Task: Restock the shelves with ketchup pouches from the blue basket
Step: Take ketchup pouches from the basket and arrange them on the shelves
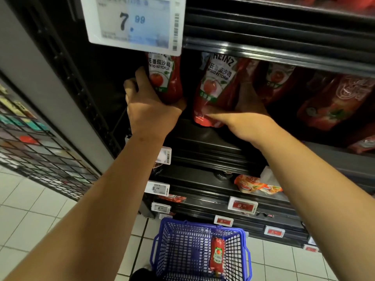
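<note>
My left hand [147, 102] grips the lower part of a red Heinz ketchup pouch [164, 78] at the left end of the dark shelf [213, 136]. To its right, my right hand [241, 116] holds a second ketchup pouch [215, 86] by its base, thumb across the front and fingers behind it. More red pouches [278, 82] stand behind and to the right on the same shelf. Down on the floor stands the blue basket [168, 246] with one ketchup pouch [217, 256] lying inside it.
A white price tag [134, 23] reading 7.99 hangs from the upper shelf edge [284, 47] just above the left pouch. Lower shelves carry price labels [242, 205] and orange sachets [255, 184]. A wire rack [40, 155] stands at left on the white tiled floor [30, 209].
</note>
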Available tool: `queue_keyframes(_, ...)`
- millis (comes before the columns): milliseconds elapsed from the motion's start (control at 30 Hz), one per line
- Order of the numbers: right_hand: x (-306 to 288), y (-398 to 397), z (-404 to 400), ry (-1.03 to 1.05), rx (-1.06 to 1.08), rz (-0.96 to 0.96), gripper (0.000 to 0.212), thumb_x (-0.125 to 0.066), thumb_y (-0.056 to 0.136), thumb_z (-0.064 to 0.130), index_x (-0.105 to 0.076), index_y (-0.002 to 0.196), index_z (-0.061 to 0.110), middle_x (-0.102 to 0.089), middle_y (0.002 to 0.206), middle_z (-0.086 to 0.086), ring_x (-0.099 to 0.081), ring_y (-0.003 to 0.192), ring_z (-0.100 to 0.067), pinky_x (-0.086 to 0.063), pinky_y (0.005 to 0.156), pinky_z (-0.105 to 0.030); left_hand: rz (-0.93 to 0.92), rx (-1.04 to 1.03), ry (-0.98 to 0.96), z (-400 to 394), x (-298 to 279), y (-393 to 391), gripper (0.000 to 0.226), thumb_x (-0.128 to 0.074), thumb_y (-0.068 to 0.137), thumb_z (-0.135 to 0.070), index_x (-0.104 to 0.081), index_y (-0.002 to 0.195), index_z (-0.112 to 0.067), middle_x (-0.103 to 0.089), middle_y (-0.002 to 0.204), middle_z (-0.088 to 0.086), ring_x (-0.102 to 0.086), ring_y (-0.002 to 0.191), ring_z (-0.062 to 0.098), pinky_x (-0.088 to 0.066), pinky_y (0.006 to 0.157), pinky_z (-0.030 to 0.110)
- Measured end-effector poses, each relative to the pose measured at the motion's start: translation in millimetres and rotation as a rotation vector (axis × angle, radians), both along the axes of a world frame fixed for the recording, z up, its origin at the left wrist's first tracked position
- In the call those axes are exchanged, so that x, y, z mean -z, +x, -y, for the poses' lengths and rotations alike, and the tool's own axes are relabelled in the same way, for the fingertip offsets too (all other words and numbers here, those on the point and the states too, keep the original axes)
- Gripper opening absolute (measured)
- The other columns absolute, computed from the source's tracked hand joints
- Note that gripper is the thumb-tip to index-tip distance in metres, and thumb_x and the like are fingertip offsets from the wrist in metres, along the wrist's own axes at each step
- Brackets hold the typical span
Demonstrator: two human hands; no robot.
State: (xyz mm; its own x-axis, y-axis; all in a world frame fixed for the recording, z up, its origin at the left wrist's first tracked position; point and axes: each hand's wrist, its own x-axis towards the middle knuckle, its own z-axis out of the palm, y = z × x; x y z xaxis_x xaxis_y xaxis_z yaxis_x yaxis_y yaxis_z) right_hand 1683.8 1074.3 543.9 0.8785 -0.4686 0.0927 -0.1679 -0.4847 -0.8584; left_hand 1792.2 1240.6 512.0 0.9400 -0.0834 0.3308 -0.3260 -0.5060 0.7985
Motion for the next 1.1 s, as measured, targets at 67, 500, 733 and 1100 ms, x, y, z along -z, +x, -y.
queue_keyframes(67, 8.6, -9.2, -0.3, -0.058, 0.041, -0.003, 0.075, -0.087, 0.074, 0.044, -0.047, 0.134, 0.025, -0.064, 0.123, 0.006, -0.065, 0.105, -0.008, -0.052, 0.080, -0.006, 0.013, 0.008, -0.019, -2.8, 1.6, -3.0, 0.097, -0.086, 0.062, -0.045, -0.037, 0.143, -0.025, -0.039, 0.139, 0.004, -0.044, 0.123, 0.017, -0.040, 0.085, 0.016)
queue_keyframes(500, 9.7, 44.5, -1.7, -0.324, 0.090, 0.023, 0.078, -0.080, 0.083, 0.038, -0.046, 0.147, 0.011, -0.052, 0.148, -0.008, -0.046, 0.138, -0.024, -0.035, 0.116, -0.034, 0.058, -0.049, 0.098, 4.4, -1.1, 4.5, 0.093, -0.086, 0.072, -0.047, -0.036, 0.145, -0.017, -0.044, 0.141, 0.008, -0.043, 0.128, 0.021, -0.031, 0.089, 0.012)
queue_keyframes(733, 22.1, 45.8, -16.7, -0.266, 0.164, -0.001, 0.074, -0.077, 0.087, 0.040, -0.046, 0.147, 0.009, -0.055, 0.146, -0.008, -0.051, 0.134, -0.022, -0.038, 0.107, -0.021, 0.019, -0.021, 0.018, -1.2, 1.4, -5.6, 0.094, -0.086, 0.073, -0.039, -0.033, 0.150, -0.021, -0.036, 0.145, 0.009, -0.049, 0.128, 0.025, -0.043, 0.097, 0.022)
queue_keyframes(1100, 16.3, 28.5, -28.2, -0.285, 0.206, -0.057, 0.066, -0.076, 0.087, 0.043, -0.053, 0.140, 0.012, -0.061, 0.137, -0.008, -0.057, 0.126, -0.024, -0.034, 0.091, -0.011, 0.014, -0.017, 0.017, -5.6, 0.4, -7.0, 0.077, -0.085, 0.074, -0.029, -0.039, 0.135, -0.015, -0.042, 0.139, 0.012, -0.046, 0.113, 0.013, -0.037, 0.085, 0.018)
